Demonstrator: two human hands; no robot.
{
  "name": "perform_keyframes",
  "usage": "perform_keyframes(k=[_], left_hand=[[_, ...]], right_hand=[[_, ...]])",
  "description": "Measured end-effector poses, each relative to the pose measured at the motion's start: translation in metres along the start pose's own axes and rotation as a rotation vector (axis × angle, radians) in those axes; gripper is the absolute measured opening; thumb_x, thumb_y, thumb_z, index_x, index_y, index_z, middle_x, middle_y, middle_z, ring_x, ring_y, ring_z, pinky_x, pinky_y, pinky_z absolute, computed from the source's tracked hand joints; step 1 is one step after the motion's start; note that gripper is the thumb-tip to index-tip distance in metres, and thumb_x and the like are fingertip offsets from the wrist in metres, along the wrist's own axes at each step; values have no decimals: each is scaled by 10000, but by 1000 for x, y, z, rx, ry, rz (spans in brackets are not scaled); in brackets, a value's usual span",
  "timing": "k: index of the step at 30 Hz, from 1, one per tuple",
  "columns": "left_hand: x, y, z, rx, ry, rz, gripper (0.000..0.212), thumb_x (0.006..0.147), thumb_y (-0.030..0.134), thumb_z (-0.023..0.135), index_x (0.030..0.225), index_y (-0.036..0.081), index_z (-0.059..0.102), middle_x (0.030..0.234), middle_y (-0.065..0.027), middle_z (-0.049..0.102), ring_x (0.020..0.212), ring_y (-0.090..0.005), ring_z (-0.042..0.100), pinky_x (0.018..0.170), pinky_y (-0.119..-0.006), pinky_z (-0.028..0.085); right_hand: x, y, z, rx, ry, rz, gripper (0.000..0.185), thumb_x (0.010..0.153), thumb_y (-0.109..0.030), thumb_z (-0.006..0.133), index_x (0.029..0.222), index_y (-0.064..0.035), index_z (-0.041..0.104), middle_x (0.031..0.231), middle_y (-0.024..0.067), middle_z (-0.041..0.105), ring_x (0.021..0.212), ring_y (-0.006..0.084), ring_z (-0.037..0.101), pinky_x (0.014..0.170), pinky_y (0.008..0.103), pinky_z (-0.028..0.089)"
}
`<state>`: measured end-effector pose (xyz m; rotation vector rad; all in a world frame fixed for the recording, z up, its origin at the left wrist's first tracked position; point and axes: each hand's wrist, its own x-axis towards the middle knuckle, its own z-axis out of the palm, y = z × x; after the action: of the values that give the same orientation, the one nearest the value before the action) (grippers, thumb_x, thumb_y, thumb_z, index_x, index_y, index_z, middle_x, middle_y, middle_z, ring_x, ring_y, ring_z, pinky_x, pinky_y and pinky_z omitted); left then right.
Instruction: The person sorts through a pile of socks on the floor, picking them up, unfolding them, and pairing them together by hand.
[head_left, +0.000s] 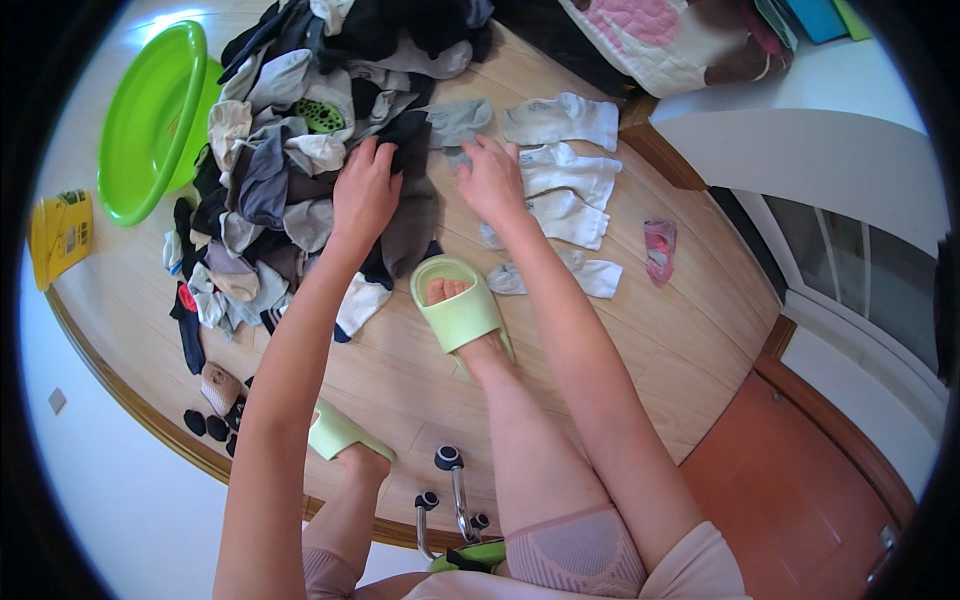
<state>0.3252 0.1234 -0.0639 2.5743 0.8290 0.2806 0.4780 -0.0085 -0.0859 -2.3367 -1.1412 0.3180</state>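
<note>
A large pile of mixed socks (300, 172) lies on the wood floor before me. My left hand (367, 187) rests on the pile's right side, its fingertips against a dark sock (409, 135). Just right of there, my right hand (491, 180) touches the floor area by a grey sock (461, 120), its fingers over a smaller grey piece. Whether either hand grips cloth is hidden. White socks lie flat in a column: a top one (562, 120), one below it (574, 172), another (574, 217), and a grey-and-white one (592, 277) partly behind my right forearm.
A green plastic basin (199, 97) stands tilted left of the pile, near a yellow container (64, 232). My green slippers (454, 300) are on the floor. A pink-grey sock (660, 251) lies apart at right. Small black socks (217, 427) sit near the left wall. Stool legs (457, 487) stand beneath me.
</note>
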Motion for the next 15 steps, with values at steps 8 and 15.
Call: perform_keyframes(k=[8, 15], left_hand=[[-51, -25, -64, -268, -102, -7, 483, 847, 94, 702, 1310, 62, 567, 1331, -220, 542, 1267, -409, 512, 1068, -437, 427], [-120, -27, -96, -746, -171, -394, 294, 915, 118, 688, 1192, 23, 656, 1257, -148, 622, 1118, -239, 640, 905, -336, 520]], right_hand=[[0, -56, -10, 177, 191, 55, 265, 733, -66, 785, 986, -44, 710, 1007, 118, 680, 989, 339, 596, 918, 416, 480], [5, -27, 11, -6, 103, 156, 173, 839, -101, 653, 999, -39, 674, 940, 161, 657, 963, 369, 591, 882, 457, 467]])
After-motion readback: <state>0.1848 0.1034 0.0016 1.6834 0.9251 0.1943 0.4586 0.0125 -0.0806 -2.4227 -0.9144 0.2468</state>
